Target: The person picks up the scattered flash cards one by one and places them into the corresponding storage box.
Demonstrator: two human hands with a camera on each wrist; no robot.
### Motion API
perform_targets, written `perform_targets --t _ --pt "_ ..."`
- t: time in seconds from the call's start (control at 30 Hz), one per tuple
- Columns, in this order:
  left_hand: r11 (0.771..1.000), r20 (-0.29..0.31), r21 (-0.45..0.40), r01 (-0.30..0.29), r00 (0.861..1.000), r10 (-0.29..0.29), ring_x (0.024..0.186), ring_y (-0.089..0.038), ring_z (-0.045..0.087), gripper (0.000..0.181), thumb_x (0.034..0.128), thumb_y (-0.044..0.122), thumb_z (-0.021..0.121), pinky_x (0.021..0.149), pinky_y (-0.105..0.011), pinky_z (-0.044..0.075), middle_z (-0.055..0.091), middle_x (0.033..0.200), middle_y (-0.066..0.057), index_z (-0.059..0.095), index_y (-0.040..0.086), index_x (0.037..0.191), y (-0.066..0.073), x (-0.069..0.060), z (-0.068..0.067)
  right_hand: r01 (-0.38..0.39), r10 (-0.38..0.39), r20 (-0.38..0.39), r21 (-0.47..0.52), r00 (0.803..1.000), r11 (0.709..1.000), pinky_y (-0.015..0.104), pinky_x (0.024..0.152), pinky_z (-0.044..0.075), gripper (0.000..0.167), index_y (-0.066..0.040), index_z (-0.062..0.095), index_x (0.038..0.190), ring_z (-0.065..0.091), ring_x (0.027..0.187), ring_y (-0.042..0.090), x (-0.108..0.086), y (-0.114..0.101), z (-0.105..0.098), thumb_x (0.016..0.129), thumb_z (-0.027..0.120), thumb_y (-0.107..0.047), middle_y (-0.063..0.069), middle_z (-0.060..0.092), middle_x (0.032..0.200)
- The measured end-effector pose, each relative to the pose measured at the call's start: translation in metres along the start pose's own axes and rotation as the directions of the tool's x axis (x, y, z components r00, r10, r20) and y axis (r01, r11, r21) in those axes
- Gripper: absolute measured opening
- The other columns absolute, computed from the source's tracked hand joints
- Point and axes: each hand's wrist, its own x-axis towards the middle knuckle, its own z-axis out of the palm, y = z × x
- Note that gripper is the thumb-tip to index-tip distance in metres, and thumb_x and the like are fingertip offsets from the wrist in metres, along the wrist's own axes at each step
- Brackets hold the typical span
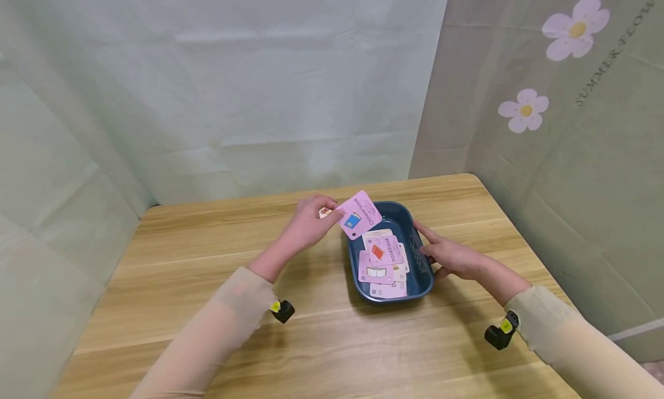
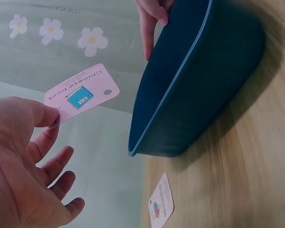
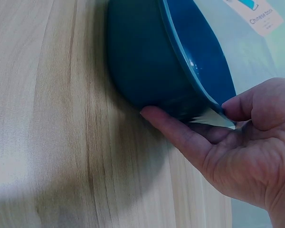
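Note:
My left hand (image 1: 311, 220) pinches a pink flashcard (image 1: 360, 215) between thumb and forefinger, over the far left corner of a dark blue bin (image 1: 354, 266). The card (image 2: 82, 95) reads "Chinese book" and has a blue book drawn on it. My right hand (image 1: 455, 257) grips the bin's right wall, with its thumb over the rim (image 3: 206, 102) and fingers outside. Several overlapping cards lie in the bin, among them a pink "notebook" card (image 1: 386, 250) and one with an open book (image 1: 374, 271).
Another card (image 2: 161, 202) lies on the wooden table (image 1: 218, 260) beside the bin, mostly hidden behind my left hand in the head view. Pale curtains (image 1: 285, 99) hang behind the table and at both sides.

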Motion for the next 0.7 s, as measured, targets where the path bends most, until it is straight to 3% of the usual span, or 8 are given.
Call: perform_targets --t 0.5,0.7 --pt "0.999 0.069 0.043 0.01 0.998 -0.013 0.137 -0.034 0.04 0.022 0.0985 0.038 0.067 0.113 -0.057 0.031 0.059 0.136 -0.007 0.071 0.017 0.106 0.01 0.001 0.016 0.002 -0.002 0.002 0.006 1.0 1.0 0.057 0.09 0.055 0.073 -0.036 -0.006 0.164 0.035 0.139 0.052 -0.001 0.0 0.001 0.109 0.034 -0.011 0.027 -0.002 0.167" --pt "0.995 0.077 0.085 -0.043 0.996 0.037 0.13 -0.034 0.045 0.021 0.0976 0.035 0.069 0.11 -0.052 0.036 0.061 0.129 -0.01 0.072 0.014 0.1 0.015 0.002 0.022 0.001 -0.001 0.0 0.002 1.0 1.0 0.058 0.09 0.054 0.073 -0.036 -0.006 0.164 0.035 0.139 0.051 -0.001 0.0 0.001 0.109 0.035 -0.011 0.028 0.001 0.166"
